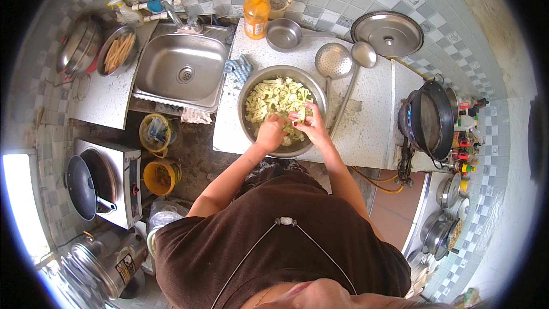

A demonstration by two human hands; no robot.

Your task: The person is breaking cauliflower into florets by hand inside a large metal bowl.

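Note:
A wide steel bowl on the white speckled counter holds many pale cauliflower pieces. My left hand reaches over its near rim, fingers curled and pressed together low among the pieces; what they hold, if anything, is hidden. Close beside it, my right hand is raised over the right part of the bowl. Its thumb and fingers pinch a small cauliflower floret.
Left of the bowl are a blue-white cloth and a steel sink. Behind stand an orange pump bottle and a small steel pan. A skimmer and a ladle lie right. A black wok sits on the stove.

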